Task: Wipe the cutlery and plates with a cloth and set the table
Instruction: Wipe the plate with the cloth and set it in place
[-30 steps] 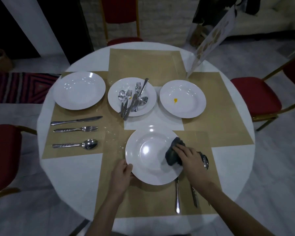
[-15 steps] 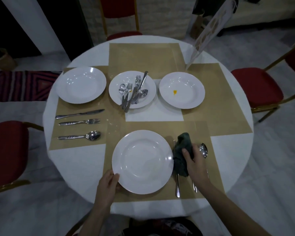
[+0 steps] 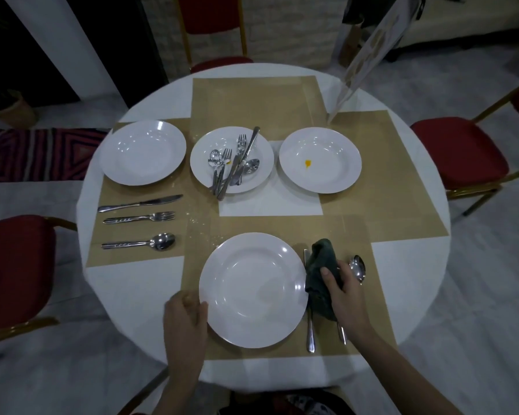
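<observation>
While the left hand (image 3: 185, 317) curls its fingers at the left rim of the near plate (image 3: 253, 289), the right hand (image 3: 343, 290) grips a dark cloth (image 3: 321, 272) just right of that plate. The plate sits on a tan mat (image 3: 282, 226) on the round white table (image 3: 414, 265). I cannot tell if the left fingers hold the rim or only touch it. The cloth lies over a knife (image 3: 311, 333) and a second handle (image 3: 342, 333), with a spoon (image 3: 357, 268) beside the hand. On the left side a knife (image 3: 140, 203), fork (image 3: 140, 218) and spoon (image 3: 138, 243) lie in a row below a clean plate (image 3: 143, 152). At the middle, 1 plate (image 3: 207, 151) holds a pile of cutlery (image 3: 232, 164). To its right, 1 plate (image 3: 320, 160) has a small yellow spot (image 3: 307, 163). Red chairs (image 3: 459, 151) stand around the table.
</observation>
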Motion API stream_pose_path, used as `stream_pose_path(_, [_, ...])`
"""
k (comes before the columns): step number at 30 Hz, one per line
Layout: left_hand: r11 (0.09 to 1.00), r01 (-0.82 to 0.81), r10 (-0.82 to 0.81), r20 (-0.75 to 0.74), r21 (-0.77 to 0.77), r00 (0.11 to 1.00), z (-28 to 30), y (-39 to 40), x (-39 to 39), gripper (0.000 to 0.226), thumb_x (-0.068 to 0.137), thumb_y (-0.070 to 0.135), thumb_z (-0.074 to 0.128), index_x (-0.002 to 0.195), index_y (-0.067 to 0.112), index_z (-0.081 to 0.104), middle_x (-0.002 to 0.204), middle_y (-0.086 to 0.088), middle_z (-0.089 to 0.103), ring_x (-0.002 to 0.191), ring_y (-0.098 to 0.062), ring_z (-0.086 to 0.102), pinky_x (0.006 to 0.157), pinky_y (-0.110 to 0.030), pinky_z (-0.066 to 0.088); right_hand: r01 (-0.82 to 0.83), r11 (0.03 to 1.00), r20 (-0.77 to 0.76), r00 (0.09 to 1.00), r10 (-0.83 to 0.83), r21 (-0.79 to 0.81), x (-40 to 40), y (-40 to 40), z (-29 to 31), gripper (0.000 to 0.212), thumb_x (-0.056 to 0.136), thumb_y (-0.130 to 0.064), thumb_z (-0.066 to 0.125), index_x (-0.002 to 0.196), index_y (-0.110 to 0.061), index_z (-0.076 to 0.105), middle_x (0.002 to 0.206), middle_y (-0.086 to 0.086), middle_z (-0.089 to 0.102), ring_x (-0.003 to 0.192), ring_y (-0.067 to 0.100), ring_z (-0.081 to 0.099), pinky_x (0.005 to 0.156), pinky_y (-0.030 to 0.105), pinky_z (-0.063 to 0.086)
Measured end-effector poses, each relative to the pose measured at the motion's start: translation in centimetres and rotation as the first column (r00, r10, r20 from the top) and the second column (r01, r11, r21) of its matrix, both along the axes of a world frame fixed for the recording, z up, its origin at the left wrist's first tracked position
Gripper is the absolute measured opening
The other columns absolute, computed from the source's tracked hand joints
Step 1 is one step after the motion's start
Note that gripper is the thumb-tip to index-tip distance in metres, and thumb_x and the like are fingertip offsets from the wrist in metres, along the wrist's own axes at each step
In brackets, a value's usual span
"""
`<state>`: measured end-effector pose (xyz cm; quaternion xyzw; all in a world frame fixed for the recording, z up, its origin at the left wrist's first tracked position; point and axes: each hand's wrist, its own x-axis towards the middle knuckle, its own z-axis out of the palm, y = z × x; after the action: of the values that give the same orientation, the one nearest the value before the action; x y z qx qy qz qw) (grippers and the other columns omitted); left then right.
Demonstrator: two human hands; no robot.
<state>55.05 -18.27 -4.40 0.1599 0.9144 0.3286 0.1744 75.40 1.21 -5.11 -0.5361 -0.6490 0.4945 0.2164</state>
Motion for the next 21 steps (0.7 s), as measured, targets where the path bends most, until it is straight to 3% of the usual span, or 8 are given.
stream_pose_path(1, [1.0,0.023,-0.022,-0.104,0.005,0.994,0.3,0.4,0.4,0.025,0.089,0.012,0.064,0.111,0.003,0.058,0.105,-0.016,0.06,0.097,-0.032,0.058,0.083,-0.046,0.053,-0.011,1.0,0.008,1.0,0.011,-0.003,0.2,0.1,0.1,0.017,0.097,-0.031,0.057,0.112,-0.025,0.062,0.092,-0.011,0.07,0.087,0.006,0.067,0.075,0.034,0.058])
stream_pose_path(3, [0.99,0.124,-0.109,-0.193,0.07,0.975,1.3,1.7,1.4,0.022,0.091,0.009,0.06,0.112,0.006,0.058,0.106,-0.01,0.057,0.092,-0.026,0.056,0.078,-0.039,0.053,-0.043,0.999,0.013,0.999,0.043,-0.005,0.6,0.3,0.7,0.018,0.096,-0.03,0.058,0.111,-0.022,0.064,0.091,-0.009,0.071,0.084,0.006,0.068,0.071,0.031,0.059])
stream_pose_path(6, [0.937,0.309,-0.287,-0.15,0.162,0.946,1.7,4.6,3.5,0.016,0.092,0.013,0.059,0.106,0.019,0.057,0.097,0.006,0.057,0.079,-0.012,0.056,0.071,-0.026,0.048,-0.036,0.999,0.008,0.999,0.037,-0.027,1.7,1.0,2.0,0.017,0.097,-0.029,0.057,0.108,-0.018,0.064,0.091,-0.004,0.07,0.082,0.006,0.067,0.07,0.031,0.059])
stream_pose_path(10, [0.888,0.411,-0.408,-0.06,0.204,0.911,2.2,8.7,6.6,0.01,0.093,0.016,0.058,0.095,0.026,0.056,0.088,0.009,0.059,0.077,-0.006,0.057,0.072,-0.02,0.045,-0.027,0.997,-0.011,1.0,0.026,-0.073,3.5,3.0,3.5,0.012,0.098,-0.026,0.056,0.106,-0.02,0.063,0.095,-0.001,0.07,0.086,0.011,0.067,0.074,0.029,0.058])
stream_pose_path(14, [0.876,0.449,-0.452,-0.029,0.177,0.892,2.8,11.3,9.8,0.007,0.094,0.023,0.058,0.092,0.03,0.057,0.081,0.014,0.057,0.076,0.001,0.056,0.071,-0.006,0.042,-0.044,0.995,-0.018,0.999,0.043,-0.087,5.4,5.7,3.7,0.012,0.098,-0.023,0.056,0.101,-0.015,0.064,0.09,0.001,0.07,0.085,0.016,0.067,0.074,0.035,0.057])
stream_pose_path(18, [0.888,0.409,-0.425,0.037,0.209,0.904,2.9,14.2,13.1,0.015,0.095,0.024,0.056,0.084,0.034,0.053,0.076,0.014,0.055,0.07,0.001,0.055,0.066,-0.014,0.043,-0.086,0.986,-0.056,0.995,0.078,-0.145,7.2,8.7,3.0,0.014,0.099,-0.02,0.056,0.111,-0.02,0.062,0.097,-0.005,0.071,0.088,0.007,0.067,0.07,0.017,0.051])
stream_pose_path(21, [0.91,0.37,-0.382,0.034,0.186,0.923,2.8,17.1,15.4,0.019,0.093,0.013,0.057,0.086,0.03,0.055,0.072,0.013,0.055,0.069,0.002,0.056,0.065,-0.011,0.04,-0.165,0.972,-0.04,0.986,0.161,-0.168,9.0,11.8,2.4,0.02,0.097,-0.02,0.058,0.117,-0.021,0.062,0.101,-0.008,0.071,0.091,0.004,0.066,0.073,0.015,0.051])
